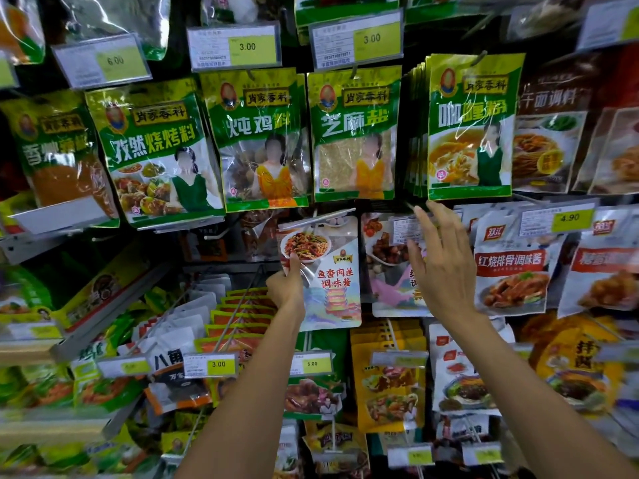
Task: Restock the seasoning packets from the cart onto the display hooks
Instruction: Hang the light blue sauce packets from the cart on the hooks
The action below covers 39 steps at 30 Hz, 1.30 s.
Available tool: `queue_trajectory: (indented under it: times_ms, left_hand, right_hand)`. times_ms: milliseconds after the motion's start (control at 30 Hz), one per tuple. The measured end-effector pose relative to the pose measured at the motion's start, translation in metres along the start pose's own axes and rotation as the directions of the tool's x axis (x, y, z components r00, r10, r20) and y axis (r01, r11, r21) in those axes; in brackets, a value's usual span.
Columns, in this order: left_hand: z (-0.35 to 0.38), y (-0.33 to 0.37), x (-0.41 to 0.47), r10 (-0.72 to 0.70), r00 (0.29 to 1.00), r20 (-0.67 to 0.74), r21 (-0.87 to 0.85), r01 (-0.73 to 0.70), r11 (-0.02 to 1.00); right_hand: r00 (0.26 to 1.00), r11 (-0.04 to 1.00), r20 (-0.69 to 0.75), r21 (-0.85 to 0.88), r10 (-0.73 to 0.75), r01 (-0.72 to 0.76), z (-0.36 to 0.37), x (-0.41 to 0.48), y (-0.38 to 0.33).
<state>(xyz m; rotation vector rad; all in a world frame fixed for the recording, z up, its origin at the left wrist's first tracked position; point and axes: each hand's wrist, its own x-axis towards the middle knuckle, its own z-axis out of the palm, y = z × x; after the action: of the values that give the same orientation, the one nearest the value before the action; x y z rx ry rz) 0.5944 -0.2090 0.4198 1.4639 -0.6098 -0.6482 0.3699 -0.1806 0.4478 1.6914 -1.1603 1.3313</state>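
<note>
My left hand point(286, 283) grips the lower left edge of a pale seasoning packet point(328, 274) printed with a plate of shredded pork, thumb on its front. The packet's top sits at a display hook with a tilted price tag holder point(316, 220). My right hand point(442, 261) is raised to the right of that packet with fingers straight and spread, holding nothing. Its fingertips reach up near the bottom of a stack of green curry powder packets point(470, 129) and in front of a packet with a pink design point(394, 271).
Green seasoning packets point(352, 133) hang in a row above, under yellow price tags point(247, 46). Red-labelled rib sauce packets point(511, 267) hang at right. Lower hooks carry orange packets point(242, 316) and yellow packets point(390, 385). A shelf rail point(103, 305) juts out at left.
</note>
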Motion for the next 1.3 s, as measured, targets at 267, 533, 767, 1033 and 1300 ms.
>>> queue_trajectory:
  times_ms: [267,533,767,1033,1300]
  left_hand:
    - [-0.031,-0.023,-0.026,0.157,0.987,0.013,0.317,-0.153,0.936]
    - [-0.009,-0.104,-0.174,0.428,0.758,0.493,0.157,-0.561,0.813]
    - [0.075,-0.170,-0.329,0.225,0.344,0.912,0.017,-0.579,0.815]
    - [0.163,-0.248,-0.480,0.134,-0.120,0.984,-0.179,-0.610,0.772]
    - [0.254,-0.345,-0.574,-0.130,-0.307,0.943,-0.104,-0.643,0.759]
  right_hand:
    - [0.997,0.999,0.054,0.007,0.053,-0.053,-0.032,-0.030,-0.007]
    - [0.750,0.801,0.338,-0.020,0.569,-0.598,-0.131,-0.172,0.029]
    - [0.313,0.350,0.172,-0.260,0.934,-0.900,-0.255,-0.291,0.094]
    - [0.039,-0.002,-0.117,-0.332,0.992,-0.943,-0.355,-0.392,0.172]
    - [-0.226,-0.328,-0.317,-0.321,0.921,-0.888,-0.393,-0.496,0.246]
